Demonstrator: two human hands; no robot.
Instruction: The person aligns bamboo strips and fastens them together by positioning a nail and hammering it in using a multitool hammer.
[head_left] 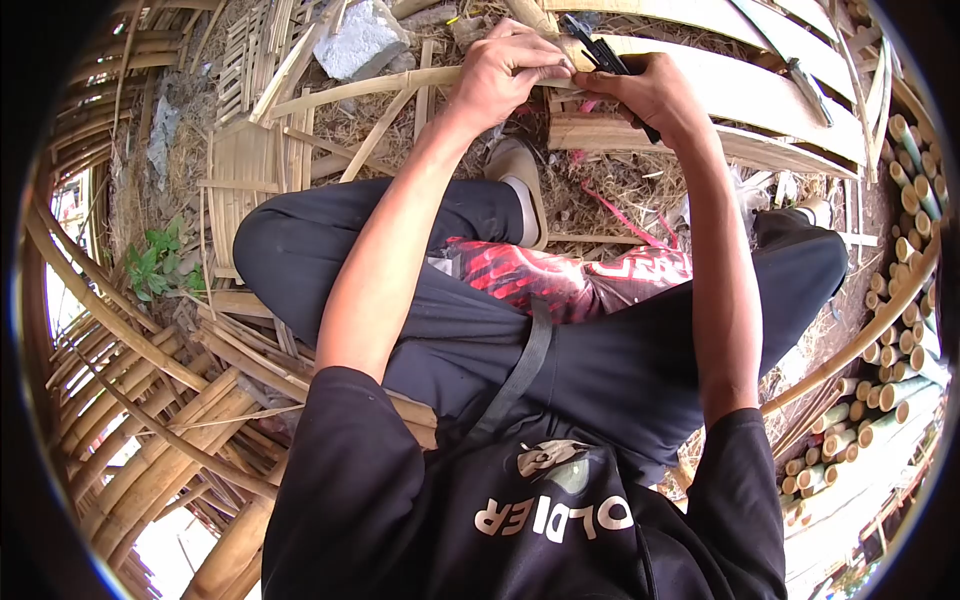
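Note:
My left hand is closed with fingers and thumb pinched together, just above a curved bamboo strip. Whatever lies in the pinch is too small to make out. Close beside it on the right, my right hand wraps round a slim black tool. Its narrow, split-looking end points up and left, and its other end shows below my palm; the exact kind is unclear. The fingertips of both hands nearly meet over the end of pale split bamboo boards.
A grey stone block sits at the upper left. On the boards lies a long, thin grey tool. Cut bamboo poles are stacked at right; bamboo slats lean at left. A red-patterned sack lies between my legs, near pink string.

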